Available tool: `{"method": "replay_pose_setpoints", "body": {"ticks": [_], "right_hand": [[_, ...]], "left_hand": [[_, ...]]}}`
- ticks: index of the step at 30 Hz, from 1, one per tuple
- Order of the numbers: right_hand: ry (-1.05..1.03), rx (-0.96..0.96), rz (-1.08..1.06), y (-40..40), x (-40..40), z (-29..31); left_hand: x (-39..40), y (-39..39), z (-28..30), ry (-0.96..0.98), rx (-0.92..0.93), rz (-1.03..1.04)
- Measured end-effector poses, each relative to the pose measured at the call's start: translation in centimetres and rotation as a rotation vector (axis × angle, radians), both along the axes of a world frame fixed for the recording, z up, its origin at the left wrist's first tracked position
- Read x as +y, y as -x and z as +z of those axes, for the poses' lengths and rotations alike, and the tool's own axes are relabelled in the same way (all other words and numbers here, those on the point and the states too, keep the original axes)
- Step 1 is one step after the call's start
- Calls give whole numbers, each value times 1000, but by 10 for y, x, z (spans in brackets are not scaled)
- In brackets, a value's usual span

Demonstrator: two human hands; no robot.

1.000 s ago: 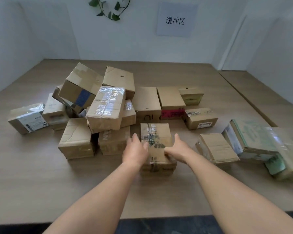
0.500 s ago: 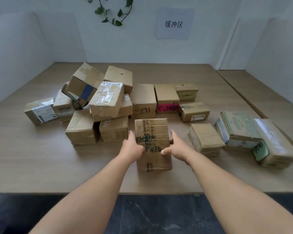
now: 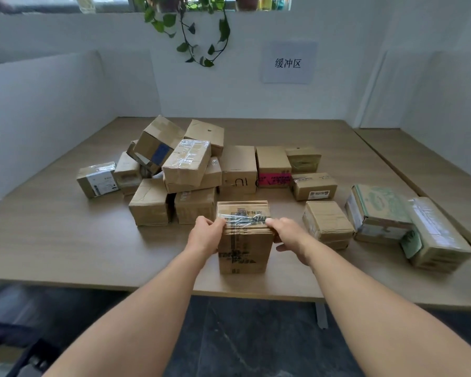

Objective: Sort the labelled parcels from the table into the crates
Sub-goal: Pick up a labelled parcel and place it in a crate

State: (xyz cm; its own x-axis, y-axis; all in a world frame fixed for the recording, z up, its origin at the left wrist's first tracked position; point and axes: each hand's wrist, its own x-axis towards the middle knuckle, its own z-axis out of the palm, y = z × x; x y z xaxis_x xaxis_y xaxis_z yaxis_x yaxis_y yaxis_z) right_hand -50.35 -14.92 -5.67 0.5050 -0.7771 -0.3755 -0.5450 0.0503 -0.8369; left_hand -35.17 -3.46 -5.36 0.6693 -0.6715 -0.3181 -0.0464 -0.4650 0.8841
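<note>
A taped brown parcel with black print (image 3: 244, 246) stands near the front edge of the wooden table (image 3: 65, 246). My left hand (image 3: 206, 235) grips its left side, thumb on the top edge. My right hand (image 3: 290, 235) grips its right side, thumb on the top. Behind it lies a heap of several cardboard parcels (image 3: 185, 170). No crate is in view.
Right of the held parcel lie a small brown box (image 3: 328, 224), a green-printed box (image 3: 378, 213) and a taped box (image 3: 438, 235). A white-labelled box (image 3: 98, 179) sits at the left. White partitions surround the table; a second table (image 3: 433, 164) adjoins at the right.
Both hands have drawn the parcel toward the table's front edge and tipped it up. My view has pulled back and risen, so the floor under the table shows.
</note>
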Motion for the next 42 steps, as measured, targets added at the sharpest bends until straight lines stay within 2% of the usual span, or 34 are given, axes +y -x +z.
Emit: {"method": "replay_pose_setpoints", "body": {"ticks": [3,7,12,16,25,34,42], "right_hand": [[-23,-65,43,9,7,9],[67,3,210,20,18,25],[19,54,259,32,33,31],[108,99,244,27,46,14],[65,0,337,6,72,-1],[117,7,500,-40,112,1],[143,22,675,-126,182,-15]], "left_hand": [[10,6,5,28,81,-67],[21,15,17,1,72,-195],[41,26,23,26,107,-123],[53,33,12,6,-2,-27],[102,21,-8,19,14,-164],[159,-11,-19,-3,-83,-75],[253,-57,-30,-40,-112,135]]}}
